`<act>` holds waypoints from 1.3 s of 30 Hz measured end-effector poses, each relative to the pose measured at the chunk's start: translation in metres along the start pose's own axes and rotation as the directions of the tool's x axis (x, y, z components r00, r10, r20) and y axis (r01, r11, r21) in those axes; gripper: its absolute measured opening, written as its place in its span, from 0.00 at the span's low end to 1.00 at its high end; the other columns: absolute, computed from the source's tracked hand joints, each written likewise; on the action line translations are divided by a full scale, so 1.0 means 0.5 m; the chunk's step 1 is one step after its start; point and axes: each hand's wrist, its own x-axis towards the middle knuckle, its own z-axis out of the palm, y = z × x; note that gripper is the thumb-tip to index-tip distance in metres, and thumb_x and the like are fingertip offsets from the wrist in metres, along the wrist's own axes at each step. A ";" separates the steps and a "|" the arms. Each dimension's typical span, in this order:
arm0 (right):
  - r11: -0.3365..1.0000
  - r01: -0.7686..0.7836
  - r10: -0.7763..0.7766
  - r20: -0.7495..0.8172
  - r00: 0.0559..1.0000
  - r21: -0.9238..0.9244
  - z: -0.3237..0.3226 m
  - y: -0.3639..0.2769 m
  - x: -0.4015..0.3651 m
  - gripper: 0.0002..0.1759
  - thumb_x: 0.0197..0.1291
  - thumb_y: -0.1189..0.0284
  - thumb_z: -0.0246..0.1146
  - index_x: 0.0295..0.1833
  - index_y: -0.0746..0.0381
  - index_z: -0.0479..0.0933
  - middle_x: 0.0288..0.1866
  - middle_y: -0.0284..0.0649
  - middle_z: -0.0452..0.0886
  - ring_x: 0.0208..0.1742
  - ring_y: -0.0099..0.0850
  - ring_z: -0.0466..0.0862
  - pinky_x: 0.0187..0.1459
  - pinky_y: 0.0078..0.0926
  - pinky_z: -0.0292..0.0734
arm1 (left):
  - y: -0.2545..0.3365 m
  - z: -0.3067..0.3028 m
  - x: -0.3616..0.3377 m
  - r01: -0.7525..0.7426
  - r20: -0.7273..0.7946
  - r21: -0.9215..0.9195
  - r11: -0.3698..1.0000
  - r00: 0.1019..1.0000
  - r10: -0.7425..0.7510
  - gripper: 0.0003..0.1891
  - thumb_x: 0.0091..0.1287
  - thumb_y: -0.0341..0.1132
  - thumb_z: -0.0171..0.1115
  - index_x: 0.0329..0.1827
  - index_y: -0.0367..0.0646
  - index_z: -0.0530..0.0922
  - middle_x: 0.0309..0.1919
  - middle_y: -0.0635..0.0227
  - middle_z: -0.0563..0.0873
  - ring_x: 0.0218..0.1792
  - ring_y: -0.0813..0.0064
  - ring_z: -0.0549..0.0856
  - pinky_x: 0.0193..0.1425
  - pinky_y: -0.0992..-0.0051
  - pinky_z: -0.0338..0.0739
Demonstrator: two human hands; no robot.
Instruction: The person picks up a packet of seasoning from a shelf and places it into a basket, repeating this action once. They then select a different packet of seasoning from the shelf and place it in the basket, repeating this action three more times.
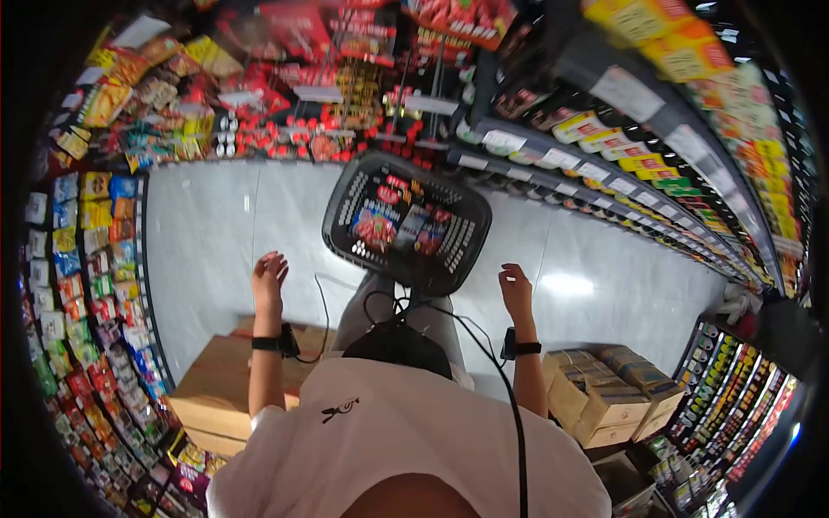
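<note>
A black plastic shopping basket (473, 216) stands on the floor in front of my legs, with several red and dark food packets (375, 226) lying in it. To the left of the basket, my left hand (270, 274) is raised with its fingers loosely bent and apart, holding nothing. My right hand (515, 285) hovers to the right of the basket, fingers half curled, and I see nothing in it. Neither hand touches the basket. Each wrist wears a black strap with a small device, and cables run from them across my body.
Red snack packs (285, 95) hang on the rack ahead. Shelves (596, 164) with price labels line the right, and another packet display (95, 259) is on the left. Cardboard boxes (207, 388) sit behind my left arm; more boxes (604, 406) stand at the right.
</note>
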 end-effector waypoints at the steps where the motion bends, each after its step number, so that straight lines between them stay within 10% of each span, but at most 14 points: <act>1: 0.997 0.068 -0.067 -0.039 0.997 0.034 -0.006 -0.037 0.005 0.11 0.55 0.75 0.58 0.45 0.62 0.74 0.33 0.45 0.82 0.32 0.40 0.82 0.33 0.31 0.75 | 0.008 -0.005 0.000 -0.022 0.012 -0.017 1.000 1.000 0.022 0.09 0.64 0.32 0.57 0.45 0.40 0.74 0.42 0.64 0.80 0.44 0.72 0.80 0.50 0.73 0.75; 9: 0.880 0.430 -0.394 -0.194 0.898 0.202 -0.040 -0.279 0.021 0.11 0.57 0.73 0.61 0.46 0.62 0.75 0.35 0.41 0.82 0.28 0.28 0.81 0.32 0.23 0.75 | 0.118 0.090 0.031 -0.111 0.199 -0.123 0.986 0.971 0.134 0.07 0.64 0.31 0.55 0.44 0.42 0.73 0.41 0.65 0.80 0.43 0.72 0.80 0.51 0.73 0.75; 20: 0.861 0.426 -0.423 -0.074 0.903 0.279 -0.030 -0.377 0.064 0.08 0.58 0.76 0.60 0.44 0.64 0.75 0.33 0.36 0.81 0.32 0.22 0.79 0.35 0.19 0.74 | 0.247 0.217 0.020 -0.061 0.491 -0.119 0.991 0.864 0.112 0.07 0.63 0.31 0.55 0.43 0.45 0.76 0.38 0.72 0.82 0.39 0.79 0.81 0.45 0.77 0.76; 27: 0.785 0.599 -0.569 -0.201 0.798 0.157 -0.074 -0.528 0.193 0.10 0.56 0.74 0.62 0.43 0.64 0.76 0.36 0.38 0.82 0.38 0.25 0.81 0.39 0.22 0.75 | 0.389 0.383 0.066 -0.238 0.665 -0.041 0.970 0.718 0.204 0.07 0.64 0.30 0.54 0.45 0.43 0.75 0.37 0.69 0.82 0.38 0.79 0.82 0.41 0.79 0.78; 39: 0.915 0.403 -0.387 -0.329 0.861 -0.021 -0.116 -0.708 0.419 0.24 0.49 0.72 0.61 0.54 0.66 0.69 0.44 0.50 0.79 0.48 0.44 0.80 0.49 0.33 0.72 | 0.529 0.662 0.235 -0.361 0.716 0.014 0.932 0.655 0.243 0.13 0.58 0.29 0.55 0.47 0.43 0.71 0.32 0.71 0.78 0.33 0.77 0.77 0.34 0.73 0.72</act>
